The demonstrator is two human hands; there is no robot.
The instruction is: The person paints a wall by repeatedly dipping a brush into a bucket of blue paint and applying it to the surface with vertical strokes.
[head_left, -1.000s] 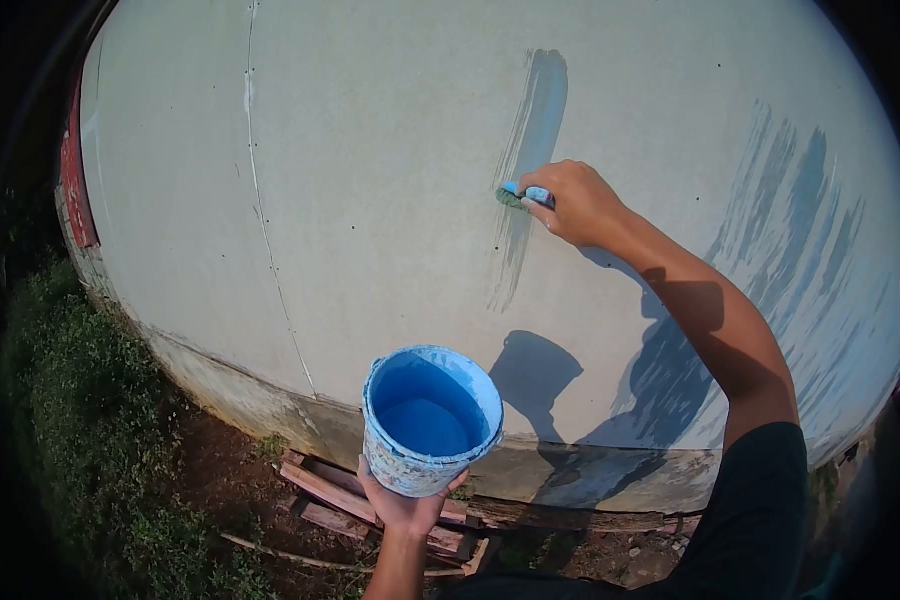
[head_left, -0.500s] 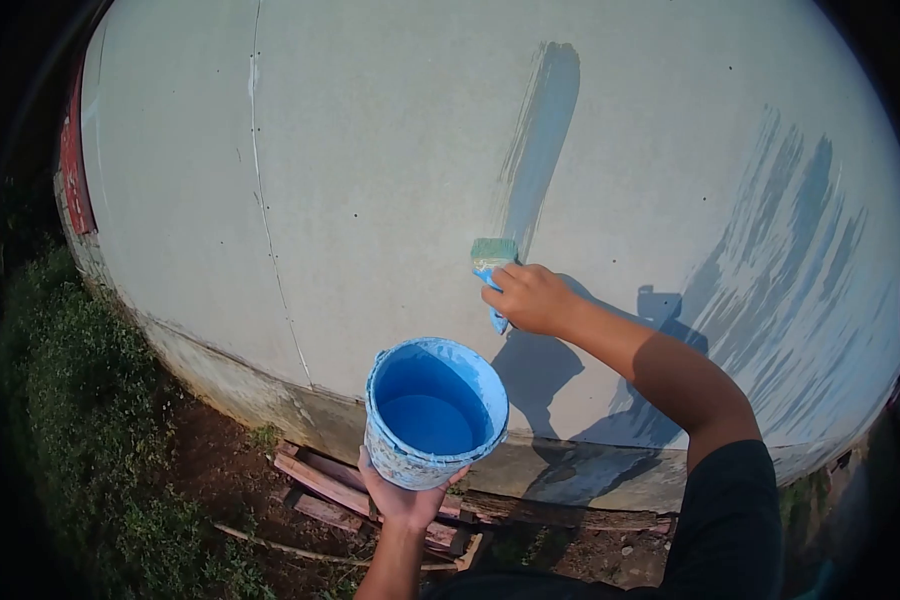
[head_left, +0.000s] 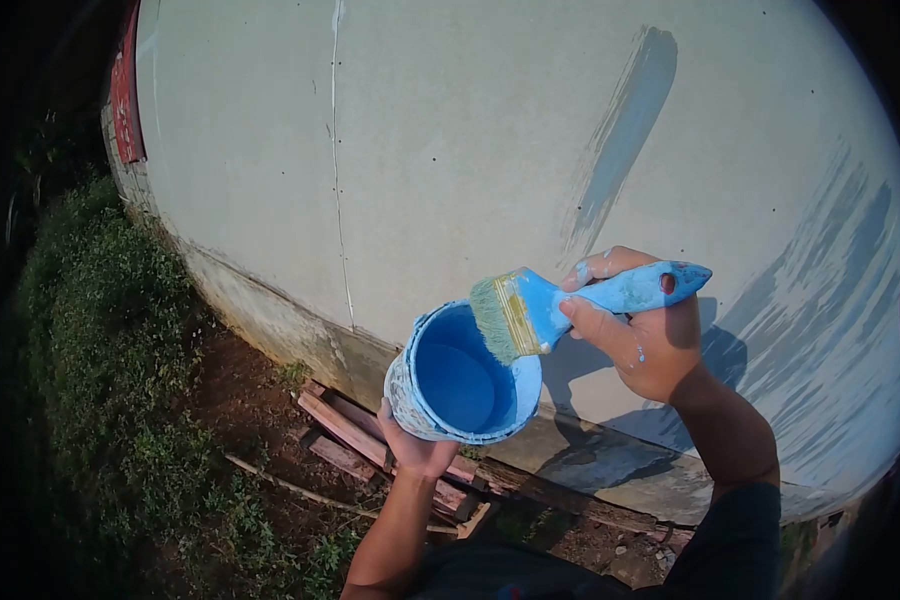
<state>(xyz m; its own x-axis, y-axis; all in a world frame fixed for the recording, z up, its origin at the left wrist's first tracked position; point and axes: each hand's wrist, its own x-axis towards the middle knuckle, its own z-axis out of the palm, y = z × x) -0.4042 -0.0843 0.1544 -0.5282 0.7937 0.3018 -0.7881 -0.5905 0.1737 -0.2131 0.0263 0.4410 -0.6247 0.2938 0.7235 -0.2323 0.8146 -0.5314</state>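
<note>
While your left hand (head_left: 417, 450) cups a round, paint-splattered bucket (head_left: 404, 402), your right hand (head_left: 658, 342) has fingers clamped on a flat blue paintbrush (head_left: 542, 308) over its rim. Brush is probably light but slick, so pinch near the bristles (head_left: 491, 322).

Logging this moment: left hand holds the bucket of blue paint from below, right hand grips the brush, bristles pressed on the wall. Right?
Not quite: the head view shows the bristles over the open bucket, off the wall. The left hand does hold the bucket of blue paint from below, and the right hand grips the brush.
</note>
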